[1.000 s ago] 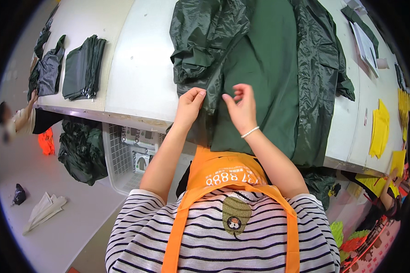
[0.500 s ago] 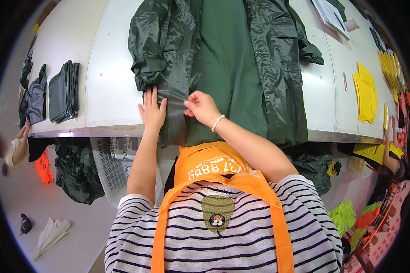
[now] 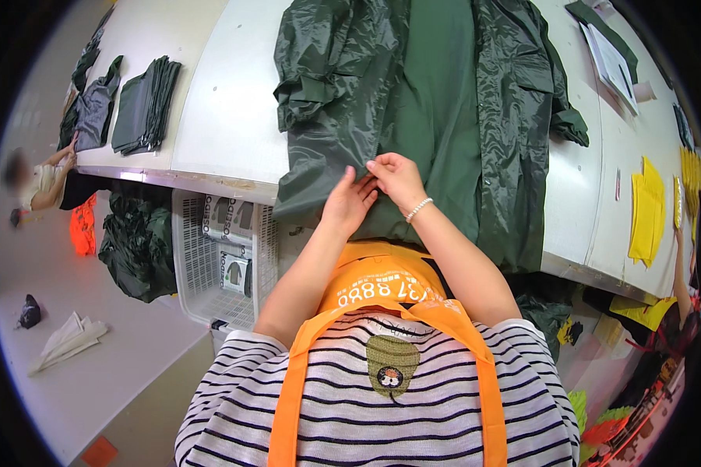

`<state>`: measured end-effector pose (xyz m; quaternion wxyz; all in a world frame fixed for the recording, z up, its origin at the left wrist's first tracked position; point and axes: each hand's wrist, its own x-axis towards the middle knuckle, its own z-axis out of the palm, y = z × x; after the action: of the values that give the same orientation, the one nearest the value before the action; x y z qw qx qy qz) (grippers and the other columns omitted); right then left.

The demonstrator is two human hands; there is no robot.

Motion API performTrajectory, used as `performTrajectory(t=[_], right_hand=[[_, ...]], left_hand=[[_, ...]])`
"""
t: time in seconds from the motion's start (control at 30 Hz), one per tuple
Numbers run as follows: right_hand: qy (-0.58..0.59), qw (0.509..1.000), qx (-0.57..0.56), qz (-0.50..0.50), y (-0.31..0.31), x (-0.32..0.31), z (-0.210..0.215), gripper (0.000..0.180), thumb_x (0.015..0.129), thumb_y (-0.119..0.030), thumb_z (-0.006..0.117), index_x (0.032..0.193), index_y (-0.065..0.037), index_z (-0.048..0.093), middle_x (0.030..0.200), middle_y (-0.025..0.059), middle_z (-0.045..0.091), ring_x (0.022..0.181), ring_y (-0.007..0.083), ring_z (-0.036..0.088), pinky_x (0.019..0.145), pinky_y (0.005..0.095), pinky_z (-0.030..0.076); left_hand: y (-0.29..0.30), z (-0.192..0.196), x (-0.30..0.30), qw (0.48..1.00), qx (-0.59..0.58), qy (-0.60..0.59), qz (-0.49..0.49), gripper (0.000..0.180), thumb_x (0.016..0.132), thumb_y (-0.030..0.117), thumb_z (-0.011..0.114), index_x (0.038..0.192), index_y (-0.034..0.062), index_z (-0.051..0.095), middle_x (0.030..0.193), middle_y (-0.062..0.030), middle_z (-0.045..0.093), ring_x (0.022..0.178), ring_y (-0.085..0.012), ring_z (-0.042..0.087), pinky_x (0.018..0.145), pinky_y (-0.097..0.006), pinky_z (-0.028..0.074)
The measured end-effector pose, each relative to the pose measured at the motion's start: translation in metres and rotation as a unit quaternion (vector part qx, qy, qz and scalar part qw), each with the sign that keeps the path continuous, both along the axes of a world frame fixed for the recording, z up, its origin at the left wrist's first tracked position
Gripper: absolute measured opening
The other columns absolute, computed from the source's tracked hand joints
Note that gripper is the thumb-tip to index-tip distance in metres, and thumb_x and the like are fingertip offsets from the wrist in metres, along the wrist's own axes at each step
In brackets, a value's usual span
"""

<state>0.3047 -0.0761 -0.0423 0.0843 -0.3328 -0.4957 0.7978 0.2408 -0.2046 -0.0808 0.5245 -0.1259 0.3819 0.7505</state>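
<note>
A dark green raincoat (image 3: 436, 101) lies unfastened on the white table, its shiny front panels folded apart and its lower end hanging toward me over the table edge. Over the hem of the left panel, my left hand (image 3: 350, 201) is palm up with fingers apart, and I see nothing in it. My right hand (image 3: 397, 181), with a beaded bracelet at the wrist, pinches thumb and fingers together just beside the left fingertips, near the panel's inner edge. Whatever is in that pinch is too small to make out.
Left on the table are a stack of folded dark green garments (image 3: 146, 105) and a grey garment (image 3: 99, 105) under a co-worker's hand (image 3: 72, 148). Below stands a white crate (image 3: 181, 261) with packages. Yellow folded garments (image 3: 646, 210) and papers (image 3: 609, 66) lie right.
My left hand has lifted off the left panel, turned palm up and come over to the right hand. The right hand remains pinched. The whole view has shifted and tilted.
</note>
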Motion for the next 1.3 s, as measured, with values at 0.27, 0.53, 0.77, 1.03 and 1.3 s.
performTrajectory(t=[0.27,0.53,0.77,1.03,1.3], right_hand=[[-0.294,0.677,0.672,-0.062,0.099,0.134,-0.015,0.045,0.072,-0.006,0.067,0.115,-0.006,0.053,0.117,0.0172,0.052,0.109,0.038,0.049,0.094,0.0426,0.04],[-0.377,0.676,0.632,-0.036,0.111,0.144,-0.033,0.034,0.075,-0.005,0.056,0.109,-0.001,0.056,0.107,0.0199,0.058,0.101,0.0382,0.055,0.086,0.0443,0.047],[-0.225,0.891,0.364,-0.154,0.156,0.178,-0.03,0.034,0.08,-0.001,0.047,0.111,0.002,0.06,0.092,0.0133,0.069,0.082,0.022,0.064,0.077,0.031,0.048],[-0.082,0.933,0.244,-0.251,0.143,0.151,0.063,0.023,0.091,-0.023,0.06,0.09,0.0,0.062,0.08,-0.0037,0.055,0.073,0.0062,0.044,0.066,0.0214,0.036],[-0.105,0.937,0.303,-0.141,0.081,0.121,0.032,0.027,0.089,-0.015,0.062,0.069,-0.002,0.051,0.061,-0.0072,0.041,0.059,0.0031,0.035,0.052,0.0235,0.031]], left_hand=[[-0.003,-0.012,-0.002,0.982,0.009,-0.153,0.112,0.017,0.09,0.013,0.064,0.097,0.0013,0.054,0.088,-0.0072,0.053,0.08,-0.0177,0.055,0.073,-0.028,0.051],[0.003,-0.005,-0.01,0.976,0.057,-0.188,0.096,0.02,0.088,0.019,0.066,0.088,0.0054,0.051,0.082,-0.0058,0.051,0.074,-0.0165,0.052,0.068,-0.027,0.049],[0.0,-0.006,-0.022,0.978,0.109,-0.175,-0.023,0.025,0.092,0.02,0.061,0.107,0.0019,0.051,0.112,-0.0128,0.052,0.105,-0.0239,0.052,0.088,-0.037,0.048],[0.004,0.009,-0.022,0.92,0.261,-0.278,-0.092,0.056,0.086,0.02,0.064,0.131,-0.0023,0.041,0.145,-0.0181,0.033,0.133,-0.0308,0.034,0.107,-0.043,0.034],[0.029,0.01,-0.019,0.912,0.263,-0.3,-0.09,0.038,0.082,0.01,0.065,0.114,-0.0022,0.049,0.115,-0.0095,0.053,0.104,-0.0224,0.051,0.096,-0.036,0.041]])
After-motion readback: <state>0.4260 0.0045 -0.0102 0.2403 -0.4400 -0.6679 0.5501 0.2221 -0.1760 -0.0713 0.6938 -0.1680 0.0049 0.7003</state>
